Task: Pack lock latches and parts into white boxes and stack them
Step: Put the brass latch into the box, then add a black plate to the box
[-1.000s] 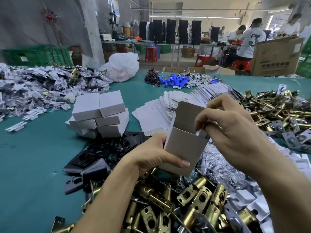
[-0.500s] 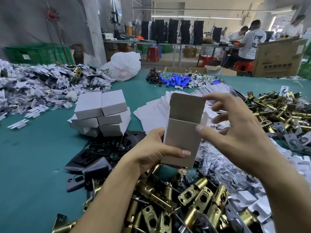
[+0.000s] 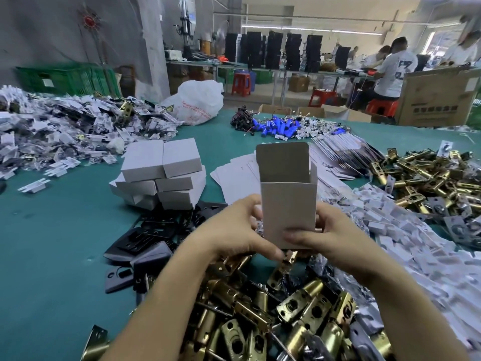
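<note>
Both hands grip an upright white box (image 3: 287, 204), its top flap open, just above the near pile of brass latches (image 3: 291, 319). The left hand (image 3: 234, 231) curls round its left edge, and the right hand (image 3: 326, 237) pinches its front with the thumb. The stack of closed boxes (image 3: 161, 173) sits far left.

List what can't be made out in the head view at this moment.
- Inside of the open white box: hidden by its own near wall, so loaded or not cannot be told.
- Its bottom flaps: covered by the left hand and right hand gripping it.
- Contents of the closed white boxes: unseen.
- Red print on the plastic bag: too small to read.
- The brass latches: pile cut off by the bottom edge.
</note>
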Motion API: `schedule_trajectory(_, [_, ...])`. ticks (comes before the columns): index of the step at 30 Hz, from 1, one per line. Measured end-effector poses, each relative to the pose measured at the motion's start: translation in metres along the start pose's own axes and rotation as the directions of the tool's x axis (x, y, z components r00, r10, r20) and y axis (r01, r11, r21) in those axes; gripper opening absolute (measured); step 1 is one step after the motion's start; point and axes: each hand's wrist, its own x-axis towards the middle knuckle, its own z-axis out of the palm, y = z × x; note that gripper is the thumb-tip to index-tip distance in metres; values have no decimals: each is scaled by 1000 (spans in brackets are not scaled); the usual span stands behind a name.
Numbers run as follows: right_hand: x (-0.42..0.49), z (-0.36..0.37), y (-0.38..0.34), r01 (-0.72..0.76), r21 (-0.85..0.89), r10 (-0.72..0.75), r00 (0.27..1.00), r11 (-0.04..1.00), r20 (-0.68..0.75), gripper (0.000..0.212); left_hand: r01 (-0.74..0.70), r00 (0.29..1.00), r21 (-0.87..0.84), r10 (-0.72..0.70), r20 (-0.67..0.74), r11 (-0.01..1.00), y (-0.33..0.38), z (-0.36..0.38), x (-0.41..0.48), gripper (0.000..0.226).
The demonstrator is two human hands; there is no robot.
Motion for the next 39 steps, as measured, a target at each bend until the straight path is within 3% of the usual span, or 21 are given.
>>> schedule_trajectory(3, [0, -5, 5, -28, 66, 32, 998, 997, -54, 39, 159, 953, 382, -41, -300, 910, -4, -26, -3, 52])
schedule_trajectory(5, [0, -6, 6, -29, 111, 39, 995, 993, -88, 44, 295, 880, 501, -26, -475, 814, -14, -37, -3, 34])
schedule_trajectory(6, [0, -7, 7, -25, 125, 37, 995, 992, -93, 45, 340, 868, 525, -45, -495, 781, -21, -40, -2, 38])
schedule_trajectory(10, [1, -7, 8, -15, 122, 21, 999, 992, -47, 46, 410, 900, 559, -221, -376, 720, -42, -41, 2, 72])
schedule_trajectory(13, [1, -8, 8, -6, 124, 6, 1000, 992, 4, 38, 383, 923, 635, -258, -284, 671, -51, -45, 8, 76])
schedule_trajectory(16, [2, -8, 9, 1, 128, -5, 1000, 992, 26, 35, 386, 922, 643, -261, -285, 662, -52, -46, 12, 77])
schedule_trajectory(24, [2, -11, 9, 3, 158, -5, 1000, 987, 15, 34, 400, 902, 595, -184, -391, 697, -52, -46, 14, 38])
schedule_trajectory(28, [1, -12, 11, -13, 165, 11, 1000, 986, 15, 41, 428, 835, 483, -130, -534, 764, -32, -49, 2, 19])
schedule_trajectory(31, [1, -11, 11, -38, 153, 37, 999, 988, 12, 45, 313, 833, 412, -39, -552, 856, -9, -54, -9, 23])
schedule_trajectory(35, [3, -11, 14, -64, 160, 65, 998, 985, 4, 41, -72, 840, 183, 158, -519, 980, 19, -48, -18, 12])
schedule_trajectory(37, [3, -10, 15, -76, 170, 80, 997, 982, -16, 38, -283, 826, 12, 250, -506, 959, 30, -44, -21, 7])
schedule_trajectory(39, [4, -9, 17, -80, 173, 88, 995, 982, -37, 38, -486, 784, -103, 381, -490, 868, 40, -40, -24, 5])
